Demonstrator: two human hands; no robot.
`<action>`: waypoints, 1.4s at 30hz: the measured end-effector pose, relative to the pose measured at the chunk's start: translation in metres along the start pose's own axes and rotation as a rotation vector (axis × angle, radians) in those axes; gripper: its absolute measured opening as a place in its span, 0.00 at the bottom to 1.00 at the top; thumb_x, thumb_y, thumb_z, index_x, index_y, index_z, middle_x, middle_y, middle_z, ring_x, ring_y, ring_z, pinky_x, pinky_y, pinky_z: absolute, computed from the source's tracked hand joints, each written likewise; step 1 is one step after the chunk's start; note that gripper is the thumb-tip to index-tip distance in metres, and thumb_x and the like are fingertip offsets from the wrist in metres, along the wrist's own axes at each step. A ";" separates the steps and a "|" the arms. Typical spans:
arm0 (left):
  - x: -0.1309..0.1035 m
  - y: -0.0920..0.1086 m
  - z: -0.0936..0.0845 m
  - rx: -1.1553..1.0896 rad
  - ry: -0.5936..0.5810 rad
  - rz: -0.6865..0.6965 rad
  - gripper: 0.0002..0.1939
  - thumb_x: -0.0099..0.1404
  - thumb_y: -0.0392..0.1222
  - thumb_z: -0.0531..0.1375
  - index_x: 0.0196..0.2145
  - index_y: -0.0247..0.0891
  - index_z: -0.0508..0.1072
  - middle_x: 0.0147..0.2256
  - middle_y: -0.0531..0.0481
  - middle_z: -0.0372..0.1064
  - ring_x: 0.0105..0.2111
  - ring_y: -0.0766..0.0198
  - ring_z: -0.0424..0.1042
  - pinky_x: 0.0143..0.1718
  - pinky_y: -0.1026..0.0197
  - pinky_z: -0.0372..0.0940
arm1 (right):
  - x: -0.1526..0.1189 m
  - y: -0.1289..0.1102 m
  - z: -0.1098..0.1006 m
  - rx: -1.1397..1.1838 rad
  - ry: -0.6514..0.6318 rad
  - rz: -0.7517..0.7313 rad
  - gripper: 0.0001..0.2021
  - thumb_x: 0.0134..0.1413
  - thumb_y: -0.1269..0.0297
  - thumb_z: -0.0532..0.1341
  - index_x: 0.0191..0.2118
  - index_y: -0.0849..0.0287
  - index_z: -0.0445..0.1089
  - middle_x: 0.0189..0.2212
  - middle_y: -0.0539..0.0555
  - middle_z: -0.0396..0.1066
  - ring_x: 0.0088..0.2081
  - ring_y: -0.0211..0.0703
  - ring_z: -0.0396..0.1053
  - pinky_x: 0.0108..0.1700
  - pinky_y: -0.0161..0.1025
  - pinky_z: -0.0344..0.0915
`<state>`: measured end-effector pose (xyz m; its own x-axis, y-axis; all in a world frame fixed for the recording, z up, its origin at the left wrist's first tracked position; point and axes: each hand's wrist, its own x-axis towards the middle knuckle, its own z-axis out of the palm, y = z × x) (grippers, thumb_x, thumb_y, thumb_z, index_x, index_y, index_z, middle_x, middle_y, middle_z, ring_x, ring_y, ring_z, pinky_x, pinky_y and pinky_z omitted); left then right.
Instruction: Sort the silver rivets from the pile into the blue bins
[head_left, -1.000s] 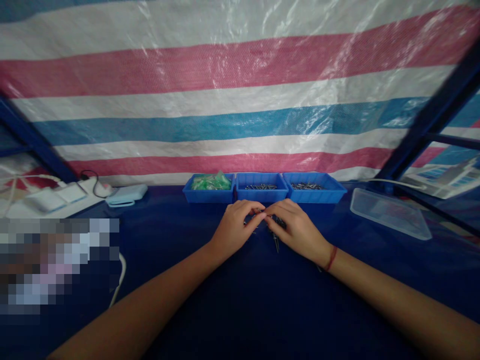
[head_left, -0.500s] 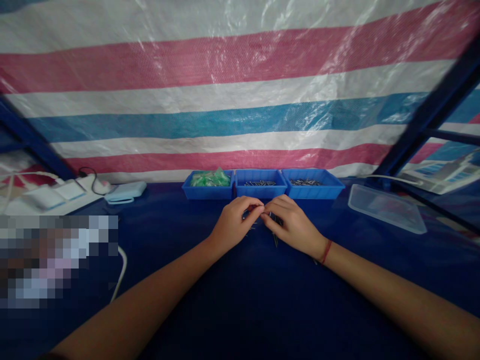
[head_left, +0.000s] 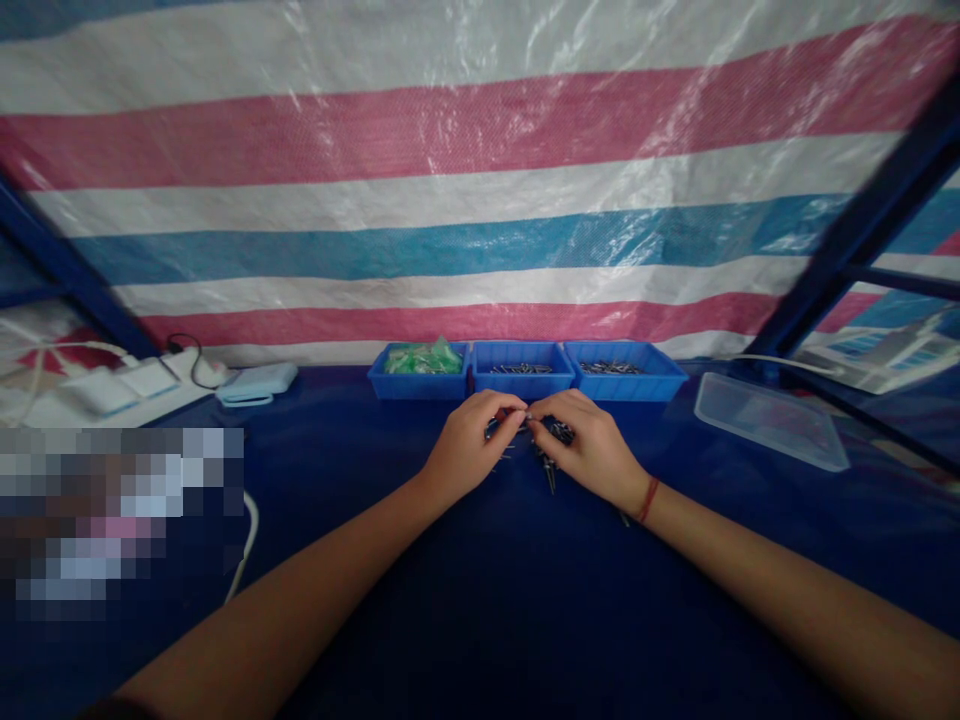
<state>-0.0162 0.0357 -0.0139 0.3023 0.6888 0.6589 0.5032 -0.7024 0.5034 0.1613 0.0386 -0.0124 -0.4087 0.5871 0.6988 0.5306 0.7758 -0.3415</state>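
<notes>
My left hand (head_left: 478,432) and my right hand (head_left: 583,437) meet fingertip to fingertip over the dark blue table (head_left: 480,600). Each one is closed in a pinch. Between the tips sits a tiny metallic piece (head_left: 529,416), too small to name, and I cannot tell how much of it each hand grips. Thin metal pieces (head_left: 550,470), resembling screws or nails, lie in a loose pile under and beside my right fingers. More slim pieces show below my left fingers, partly hidden by the hand.
Behind my hands stand three blue bins: one with green plastic bags (head_left: 424,357), a middle bin (head_left: 521,381) and a right bin (head_left: 626,385) holding small metal pieces. A clear plastic lid (head_left: 772,420) lies right. Left are a power strip (head_left: 142,385) and a light-blue case (head_left: 257,382).
My right thumb and fingers have shifted slightly, uncovering more of the metal pile and the tiny piece between the fingertips. My left hand stays almost in place. The view has moved a little.
</notes>
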 end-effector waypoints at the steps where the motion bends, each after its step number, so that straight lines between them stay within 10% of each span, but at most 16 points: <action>1: 0.000 0.000 0.000 0.006 0.002 -0.001 0.05 0.65 0.36 0.55 0.37 0.38 0.71 0.34 0.51 0.71 0.35 0.66 0.69 0.39 0.63 0.63 | 0.000 0.000 0.000 0.003 0.021 0.004 0.04 0.54 0.71 0.58 0.33 0.58 0.69 0.31 0.53 0.73 0.36 0.43 0.68 0.40 0.42 0.64; 16: 0.002 0.000 -0.002 0.043 -0.040 0.038 0.09 0.67 0.38 0.52 0.41 0.37 0.71 0.37 0.48 0.71 0.39 0.63 0.69 0.43 0.59 0.63 | 0.006 -0.012 -0.010 0.139 0.170 0.123 0.05 0.52 0.65 0.60 0.33 0.57 0.73 0.27 0.51 0.74 0.29 0.39 0.70 0.33 0.38 0.66; 23: 0.001 0.001 0.000 0.155 -0.024 0.035 0.12 0.66 0.39 0.53 0.46 0.40 0.70 0.43 0.47 0.70 0.44 0.59 0.66 0.46 0.53 0.60 | 0.012 0.049 -0.036 -0.137 0.458 0.435 0.12 0.51 0.58 0.59 0.36 0.60 0.76 0.28 0.54 0.75 0.27 0.42 0.67 0.32 0.40 0.64; 28: -0.002 0.006 0.001 0.261 -0.165 0.052 0.09 0.65 0.41 0.54 0.39 0.41 0.74 0.40 0.49 0.71 0.43 0.58 0.66 0.44 0.52 0.59 | 0.007 0.080 -0.046 -0.425 0.361 0.386 0.12 0.50 0.62 0.59 0.37 0.61 0.76 0.30 0.56 0.76 0.30 0.47 0.69 0.38 0.45 0.63; 36: -0.005 0.026 -0.008 0.263 -0.485 0.381 0.23 0.62 0.57 0.54 0.53 0.50 0.66 0.55 0.47 0.61 0.54 0.51 0.59 0.50 0.47 0.54 | 0.008 0.041 -0.025 -0.366 0.304 0.115 0.08 0.53 0.68 0.56 0.36 0.60 0.72 0.29 0.53 0.74 0.31 0.44 0.67 0.38 0.43 0.63; 42: -0.015 0.060 0.014 0.157 -0.595 0.509 0.17 0.66 0.47 0.52 0.52 0.44 0.67 0.55 0.50 0.64 0.55 0.56 0.61 0.50 0.52 0.57 | 0.005 0.027 -0.012 -0.213 0.249 0.128 0.07 0.54 0.69 0.55 0.36 0.59 0.71 0.31 0.54 0.73 0.34 0.45 0.66 0.40 0.43 0.63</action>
<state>0.0206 -0.0142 -0.0016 0.8846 0.3019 0.3555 0.2822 -0.9533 0.1073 0.1827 0.0602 -0.0104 -0.1486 0.5819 0.7995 0.7197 0.6182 -0.3162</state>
